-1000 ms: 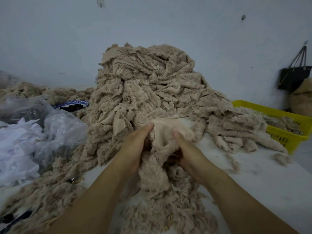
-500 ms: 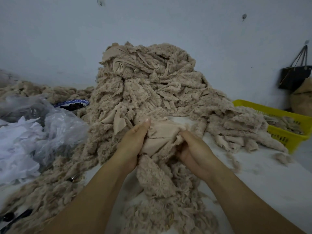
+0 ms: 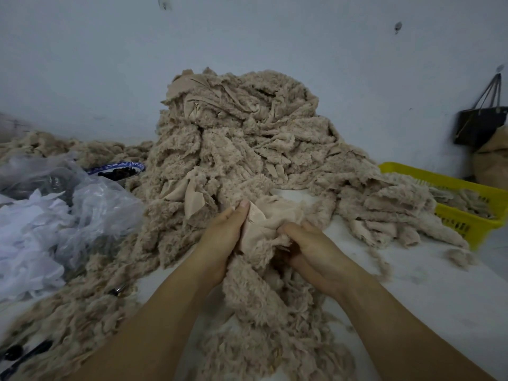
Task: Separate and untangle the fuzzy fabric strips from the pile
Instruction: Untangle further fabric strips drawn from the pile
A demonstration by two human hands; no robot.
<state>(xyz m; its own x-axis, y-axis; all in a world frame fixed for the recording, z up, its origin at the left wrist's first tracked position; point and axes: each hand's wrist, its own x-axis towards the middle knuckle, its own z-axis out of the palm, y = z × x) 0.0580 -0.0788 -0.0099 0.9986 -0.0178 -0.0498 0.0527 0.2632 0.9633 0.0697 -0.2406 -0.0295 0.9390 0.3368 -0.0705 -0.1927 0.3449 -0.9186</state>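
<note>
- Since half a second ago, the fingers (image 3: 288, 229) of the right hand (image 3: 316, 246) have curled further in toward the left hand (image 3: 222, 237), and the cloth between the two hands is bunched tighter.
- The right fingers are bent over and dig into a fuzzy beige strip (image 3: 264, 224), gripping it from the right side.
- The left thumb (image 3: 243, 206) lies straight along the strip's smooth backing and presses it. The other left fingers are hidden behind the cloth, so how they lie cannot be told.
- The strip is held between both hands just above the table (image 3: 412, 298), smooth side up at the top. Its fuzzy end hangs down between the wrists onto more loose strips.
- Directly behind the hands rises the pile (image 3: 233, 138), a tall heap of tangled beige strips leaning against a pale wall (image 3: 82, 64).
- To the right, a yellow basket (image 3: 467, 185) holds more strips, and some spill from the pile toward its rim.
- A black bag (image 3: 481, 125) hangs on the wall beyond the basket.
- To the left lie a crumpled clear plastic bag (image 3: 96, 204) and white scraps (image 3: 27, 243).
- A blue-and-white bowl (image 3: 121, 167) sits behind the plastic bag, at the pile's edge.
</note>
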